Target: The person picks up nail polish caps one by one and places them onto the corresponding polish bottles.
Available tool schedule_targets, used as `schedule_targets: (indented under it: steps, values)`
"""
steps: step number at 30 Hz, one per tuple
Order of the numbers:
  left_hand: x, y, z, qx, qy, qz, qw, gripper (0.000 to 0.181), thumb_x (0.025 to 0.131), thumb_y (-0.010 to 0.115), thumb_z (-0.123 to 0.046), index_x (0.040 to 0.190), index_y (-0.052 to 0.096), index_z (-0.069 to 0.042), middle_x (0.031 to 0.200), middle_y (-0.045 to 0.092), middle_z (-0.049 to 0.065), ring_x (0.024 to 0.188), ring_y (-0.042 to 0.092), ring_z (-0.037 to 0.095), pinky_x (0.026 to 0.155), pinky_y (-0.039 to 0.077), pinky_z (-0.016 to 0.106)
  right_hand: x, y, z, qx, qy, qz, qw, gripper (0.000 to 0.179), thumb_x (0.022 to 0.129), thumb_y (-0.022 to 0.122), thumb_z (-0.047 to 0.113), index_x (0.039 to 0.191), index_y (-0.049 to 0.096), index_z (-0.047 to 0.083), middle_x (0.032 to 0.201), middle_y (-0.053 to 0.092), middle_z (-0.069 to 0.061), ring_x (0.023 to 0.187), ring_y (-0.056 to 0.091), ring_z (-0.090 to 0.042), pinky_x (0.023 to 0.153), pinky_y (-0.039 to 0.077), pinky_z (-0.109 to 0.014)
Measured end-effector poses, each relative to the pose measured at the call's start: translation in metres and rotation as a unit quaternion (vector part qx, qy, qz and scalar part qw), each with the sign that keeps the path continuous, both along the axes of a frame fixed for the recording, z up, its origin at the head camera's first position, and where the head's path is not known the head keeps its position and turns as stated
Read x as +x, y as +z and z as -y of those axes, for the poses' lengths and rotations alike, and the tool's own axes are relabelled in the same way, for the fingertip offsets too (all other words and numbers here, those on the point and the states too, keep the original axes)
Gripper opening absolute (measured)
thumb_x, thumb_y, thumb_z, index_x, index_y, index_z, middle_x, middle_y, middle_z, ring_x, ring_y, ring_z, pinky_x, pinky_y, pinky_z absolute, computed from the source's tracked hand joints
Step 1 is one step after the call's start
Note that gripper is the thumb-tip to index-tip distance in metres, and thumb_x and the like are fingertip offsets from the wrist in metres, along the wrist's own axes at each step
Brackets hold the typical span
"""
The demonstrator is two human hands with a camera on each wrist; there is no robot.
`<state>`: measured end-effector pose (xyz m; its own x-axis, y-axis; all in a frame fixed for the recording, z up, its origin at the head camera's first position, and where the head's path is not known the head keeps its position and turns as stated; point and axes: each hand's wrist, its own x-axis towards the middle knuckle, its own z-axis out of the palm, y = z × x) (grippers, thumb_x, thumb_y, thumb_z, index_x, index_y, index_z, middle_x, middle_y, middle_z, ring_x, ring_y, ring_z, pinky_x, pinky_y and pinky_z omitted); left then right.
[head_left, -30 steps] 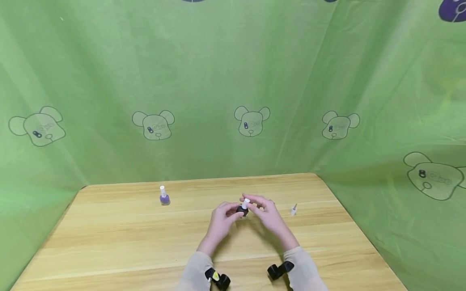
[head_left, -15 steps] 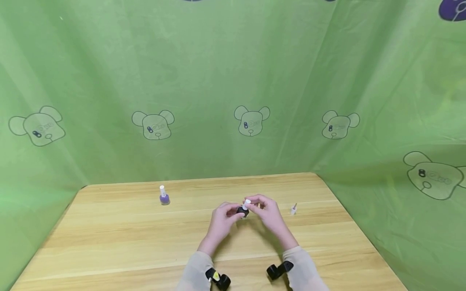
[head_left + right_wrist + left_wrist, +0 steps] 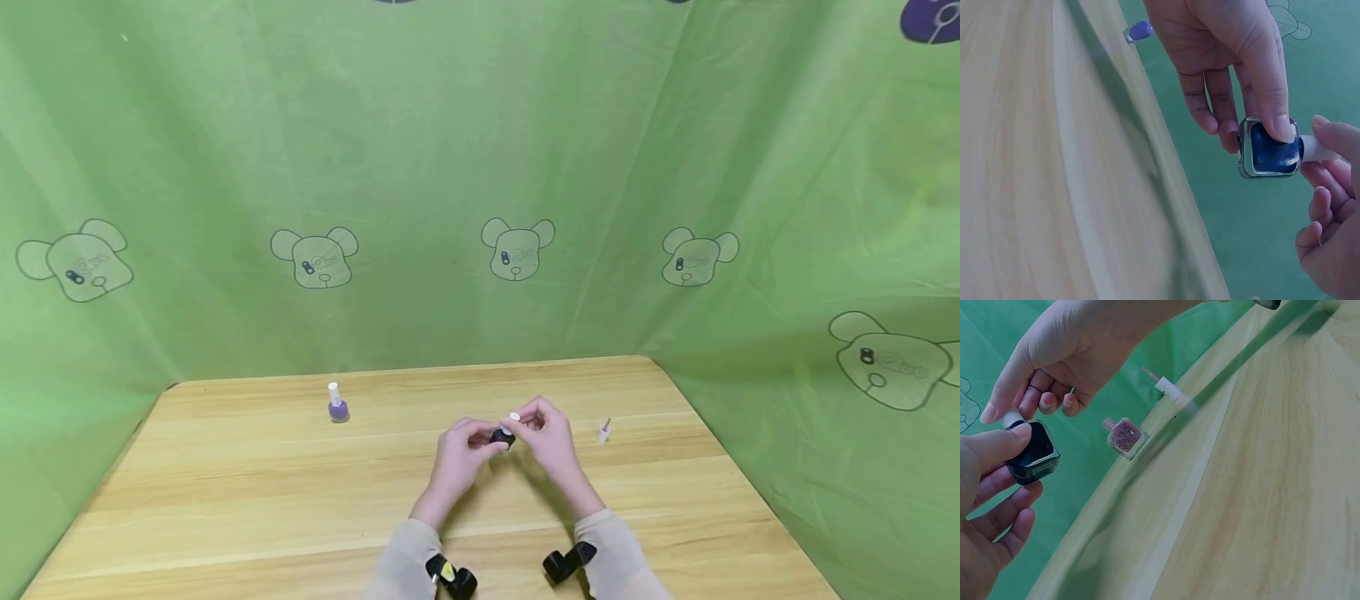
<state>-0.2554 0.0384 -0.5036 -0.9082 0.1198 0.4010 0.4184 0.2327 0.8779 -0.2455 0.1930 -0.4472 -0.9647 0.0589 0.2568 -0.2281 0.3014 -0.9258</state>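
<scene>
First, from my end I see a purple bottle standing on the table; next, the left hand grips a dark bottle raised mid-table, the right hand pinches its white cap, and farthest right stands a brush cap, brush upward.

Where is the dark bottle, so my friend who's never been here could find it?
Over the table, the left hand and right hand are close together. The left holds the dark bottle; the right pinches its white cap. This bottle looks nearly black and is the only one held: the purple bottle and pink glitter bottle stand on the table.
</scene>
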Motion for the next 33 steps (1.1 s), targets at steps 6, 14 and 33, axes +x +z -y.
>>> schedule_targets:
  steps: [6,14,33]
  values:
    - [0.000,-0.001,0.000,0.000,0.002,-0.008,1.0000,0.030,0.077,0.081,-0.018,0.100,0.072,-0.001,0.092,0.070,0.010,0.082,0.069,0.016,0.075,0.058,0.019,-0.001,-0.001,0.000,0.002,0.001,-0.007,1.0000,0.023,0.080,0.078,0.006,0.089,0.059,-0.004,0.076,0.057,0.001,0.069,0.051,-0.006,0.063,0.045,-0.015]
    - [-0.002,-0.002,0.000,0.005,0.002,0.019,0.9998,0.030,0.079,0.079,-0.018,0.105,0.072,-0.003,0.095,0.069,0.009,0.085,0.068,0.015,0.078,0.057,0.018,-0.003,0.000,-0.010,0.039,0.090,-0.020,0.9950,0.033,0.093,0.064,0.012,0.121,0.059,-0.004,0.111,0.067,-0.020,0.091,0.054,-0.005,0.075,0.043,-0.022]
    - [-0.002,0.000,0.003,-0.002,-0.012,0.010,0.9999,0.029,0.081,0.077,-0.016,0.107,0.072,-0.002,0.096,0.069,0.011,0.084,0.067,0.014,0.077,0.058,0.019,-0.021,-0.023,-0.026,0.068,0.115,-0.008,0.9910,0.028,0.090,0.069,0.024,0.114,0.069,0.010,0.112,0.073,-0.010,0.094,0.063,-0.005,0.081,0.047,-0.021]
